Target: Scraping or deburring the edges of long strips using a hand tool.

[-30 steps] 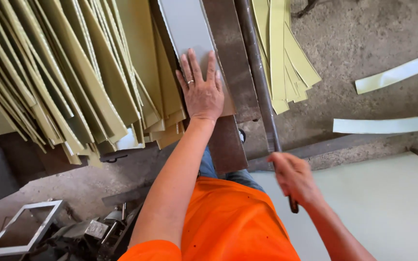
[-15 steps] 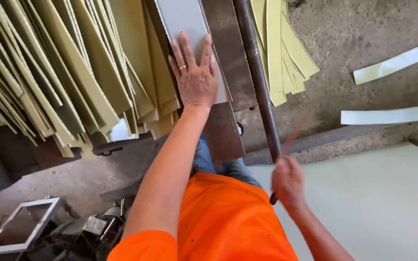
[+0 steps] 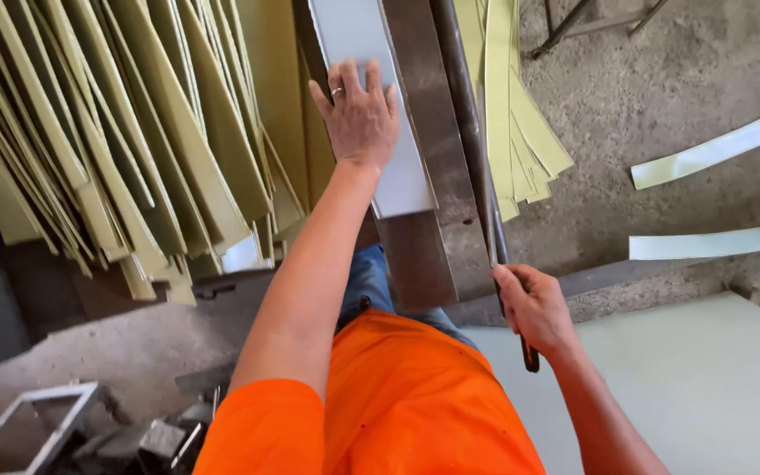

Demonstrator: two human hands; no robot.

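Nearest, the right hand (image 3: 534,308) is wrapped shut around the long dark metal lever handle (image 3: 472,149) of a guillotine-style cutter, low down by the person's orange shirt (image 3: 398,405), beside a big pale flat sheet (image 3: 705,396). Further out, the left hand (image 3: 361,114) lies flat with fingers spread, gripping nothing, pressing a pale grey rectangular sheet (image 3: 371,53) onto the brown metal cutter bed (image 3: 424,176), its edge against the blade line. Beyond, to the left, a fan of yellow-green cut strips (image 3: 116,132) hangs off the bench; more strips (image 3: 521,132) lie past the lever on the concrete floor (image 3: 661,70). The fingertips sit close to the cutting edge, so a slip of the sheet could likely bring them under the blade, or skew the cut.
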